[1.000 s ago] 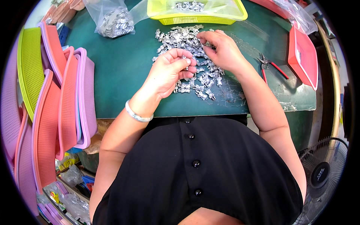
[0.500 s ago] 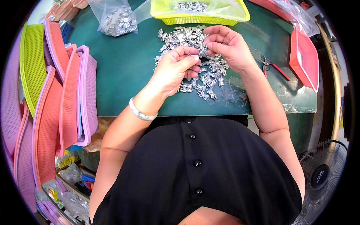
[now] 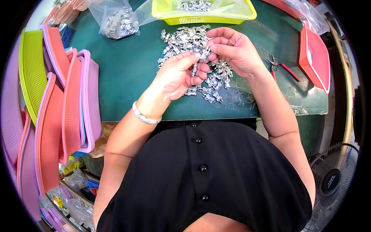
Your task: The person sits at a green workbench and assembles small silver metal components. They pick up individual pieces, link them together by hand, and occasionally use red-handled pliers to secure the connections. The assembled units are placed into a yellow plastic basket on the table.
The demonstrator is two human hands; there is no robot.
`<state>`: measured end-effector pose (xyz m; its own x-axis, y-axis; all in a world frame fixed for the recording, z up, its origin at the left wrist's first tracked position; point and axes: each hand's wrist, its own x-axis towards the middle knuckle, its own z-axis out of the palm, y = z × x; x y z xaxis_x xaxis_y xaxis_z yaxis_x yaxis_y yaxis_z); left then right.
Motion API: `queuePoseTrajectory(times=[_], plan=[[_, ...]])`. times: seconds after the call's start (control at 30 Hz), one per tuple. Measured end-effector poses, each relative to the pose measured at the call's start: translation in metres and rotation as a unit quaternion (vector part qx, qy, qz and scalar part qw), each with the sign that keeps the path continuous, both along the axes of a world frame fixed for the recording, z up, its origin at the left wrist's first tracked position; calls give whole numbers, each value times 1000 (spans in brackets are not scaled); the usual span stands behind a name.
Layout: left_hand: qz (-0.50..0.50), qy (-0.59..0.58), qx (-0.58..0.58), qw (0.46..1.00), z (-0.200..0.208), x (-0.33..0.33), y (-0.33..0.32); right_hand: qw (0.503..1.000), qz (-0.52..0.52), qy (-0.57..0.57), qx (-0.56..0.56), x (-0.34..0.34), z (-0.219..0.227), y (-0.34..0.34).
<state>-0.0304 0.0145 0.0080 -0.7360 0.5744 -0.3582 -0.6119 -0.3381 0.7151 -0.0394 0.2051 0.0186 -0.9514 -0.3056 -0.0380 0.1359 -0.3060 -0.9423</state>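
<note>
— Where's the little silver piece sitting?

— The small metal part (image 3: 194, 69) hangs upright between the fingertips of the left hand (image 3: 178, 75), raised just above the heap of silver metal parts (image 3: 189, 42) spread on the green surface (image 3: 127, 81).

— How tight is that grip?

— Closed on it: thumb and forefinger pinch its top, the other fingers curled under. The right hand (image 3: 234, 52) has its grip closed too, fingertips pinching a second metal piece (image 3: 205, 53) just beside the left fingertips; the two hands nearly touch.

— And round about?

— A yellow mesh basket (image 3: 205, 17) at the far edge holds more silver parts, and a clear plastic bag (image 3: 118, 21) of them lies to its left. Red-handled pliers (image 3: 284, 69) lie right of the right wrist, near a red tray (image 3: 315, 58). Pink, orange and yellow trays (image 3: 58, 104) stand stacked on edge along the left. A pale bracelet (image 3: 145, 116) circles the left wrist, and a fan (image 3: 334, 181) shows at lower right.
</note>
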Motion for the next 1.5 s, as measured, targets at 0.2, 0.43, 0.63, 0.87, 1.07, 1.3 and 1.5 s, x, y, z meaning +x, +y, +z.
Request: queuePoseTrajectory(times=[0.2,0.43,0.63,0.87,1.07,1.3,1.5], plan=[[33,-7,18,999,-3,0,-1,1000,5,2,-9,0,-1,-1],[107,43,-9,993,-1,3,3,999,25,19,13,1,-1,-1],[128,65,-13,990,-1,2,3,998,29,49,32,2,-7,-7],[156,43,24,986,-3,2,2,998,29,47,27,3,-10,-10],[146,44,31,988,3,4,1,997,12,65,42,2,-11,-9],[135,38,52,989,5,4,-1,997,1,61,46,1,-10,-10],[128,26,80,988,3,3,-5,996,2,70,52,1,-12,-9]])
